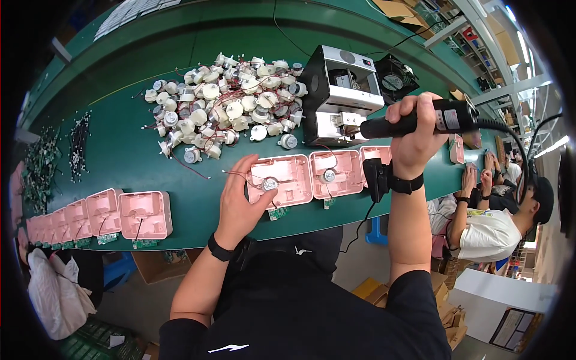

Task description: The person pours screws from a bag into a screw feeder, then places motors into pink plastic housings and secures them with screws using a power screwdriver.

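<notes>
My left hand [237,203] grips the left side of a pink plastic housing [293,174], its thumb against a small round motor [270,184] inside. Thin wires run from that motor past my fingers, and a green circuit board [278,213] hangs at the housing's near edge. Raised to the right, my right hand [413,137] is wrapped round a black electric screwdriver [451,117]. The tool's front end points left, at the front of a screw feeder [351,96]; whether the bit touches it I cannot tell. A second pink housing [347,180] with a motor stands alongside.
Behind my left hand lies a heap of white-capped motors [234,110]. Several pink housings [145,210] line the table's left edge, near wire bundles [79,144]. A black fan [396,78] stands beside the feeder. A co-worker [492,231] sits at the right.
</notes>
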{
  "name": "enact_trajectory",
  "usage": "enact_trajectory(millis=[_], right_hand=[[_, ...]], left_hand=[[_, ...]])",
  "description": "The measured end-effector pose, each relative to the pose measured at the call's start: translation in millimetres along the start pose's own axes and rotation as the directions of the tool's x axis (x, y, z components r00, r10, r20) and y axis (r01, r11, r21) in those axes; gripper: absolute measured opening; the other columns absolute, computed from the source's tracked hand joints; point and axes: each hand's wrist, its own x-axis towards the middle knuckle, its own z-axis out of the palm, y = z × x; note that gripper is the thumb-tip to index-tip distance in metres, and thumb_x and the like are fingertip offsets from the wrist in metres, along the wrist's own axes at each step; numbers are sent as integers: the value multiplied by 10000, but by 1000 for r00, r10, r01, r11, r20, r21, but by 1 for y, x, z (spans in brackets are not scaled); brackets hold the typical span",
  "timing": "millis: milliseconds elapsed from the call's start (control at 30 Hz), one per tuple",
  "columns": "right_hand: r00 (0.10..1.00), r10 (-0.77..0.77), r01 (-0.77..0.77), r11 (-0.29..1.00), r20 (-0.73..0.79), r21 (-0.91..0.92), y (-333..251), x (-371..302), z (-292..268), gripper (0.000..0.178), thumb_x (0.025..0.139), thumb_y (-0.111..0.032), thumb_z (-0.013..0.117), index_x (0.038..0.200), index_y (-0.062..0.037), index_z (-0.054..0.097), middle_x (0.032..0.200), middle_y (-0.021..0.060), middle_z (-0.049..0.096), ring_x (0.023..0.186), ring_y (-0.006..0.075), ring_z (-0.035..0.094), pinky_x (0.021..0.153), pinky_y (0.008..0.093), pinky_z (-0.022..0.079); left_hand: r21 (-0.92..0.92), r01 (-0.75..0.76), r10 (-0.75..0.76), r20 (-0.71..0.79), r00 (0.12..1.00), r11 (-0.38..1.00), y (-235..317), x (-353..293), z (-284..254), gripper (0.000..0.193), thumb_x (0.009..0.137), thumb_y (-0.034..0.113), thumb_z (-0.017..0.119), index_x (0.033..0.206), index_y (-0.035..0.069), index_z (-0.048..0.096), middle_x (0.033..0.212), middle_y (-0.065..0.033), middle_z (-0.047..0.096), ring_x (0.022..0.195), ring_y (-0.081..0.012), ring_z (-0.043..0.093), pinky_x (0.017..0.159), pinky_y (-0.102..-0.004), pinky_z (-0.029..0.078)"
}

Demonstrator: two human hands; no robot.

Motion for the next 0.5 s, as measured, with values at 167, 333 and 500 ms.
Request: enact_trajectory(millis=[167, 333, 500], right_hand=[[991, 126, -126, 992, 52, 0, -12, -15, 13, 134, 965, -167, 562, 1012, -59, 499, 722, 71, 525, 568, 190, 519, 554, 339, 455], [929, 215, -294, 922, 300, 251, -50, -67, 56, 319, 926, -309, 640, 1043, -86, 444, 725, 52, 519, 569, 169, 521, 573, 341, 470], [854, 263, -358, 923, 448, 140, -57, -97, 96, 408, 901, -350, 690, 1057, -94, 414, 740, 58, 527, 580, 174, 521, 584, 349, 478]], left_hand=[[-14, 16, -16, -11, 1000, 1000, -3, -1, 0, 698, 750, 115, 784, 1382, 51, 494, 1389, -162, 523, 1253, -343, 529, 1037, -401, 444], [14, -25, 25, -18, 1000, 1000, -4, 1, -1, 702, 748, 107, 766, 1388, 47, 485, 1385, -164, 525, 1243, -353, 530, 1035, -402, 443], [14, -71, 71, -42, 997, 997, -8, 1, 0, 700, 743, 107, 744, 1388, 44, 480, 1374, -161, 531, 1236, -352, 532, 1031, -408, 445]])
